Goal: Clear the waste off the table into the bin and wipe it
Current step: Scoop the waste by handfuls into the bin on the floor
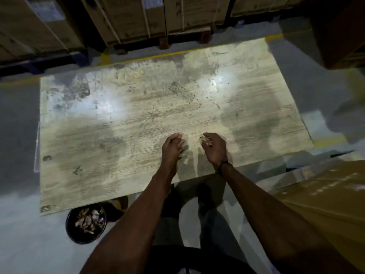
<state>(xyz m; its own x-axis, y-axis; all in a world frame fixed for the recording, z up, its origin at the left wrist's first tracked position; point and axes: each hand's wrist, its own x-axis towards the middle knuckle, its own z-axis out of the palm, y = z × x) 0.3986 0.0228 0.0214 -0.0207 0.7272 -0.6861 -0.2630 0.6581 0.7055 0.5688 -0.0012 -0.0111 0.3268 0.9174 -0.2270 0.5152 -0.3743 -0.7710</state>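
Note:
A worn, stained wooden table fills the middle of the view. Both my hands hover over its near edge, palms turned toward each other a small gap apart. My left hand has loosely bent fingers and holds nothing I can see. My right hand is cupped the same way, a dark band on its wrist; motion blur hides whether small bits lie between the fingers. A round black bin with scraps of waste inside stands on the floor below the table's near left corner.
Strapped cardboard boxes on pallets line the far side of the table. A large brown carton stands at my right, another dark box at the far right. Grey floor with yellow lines surrounds the table. My legs are below its near edge.

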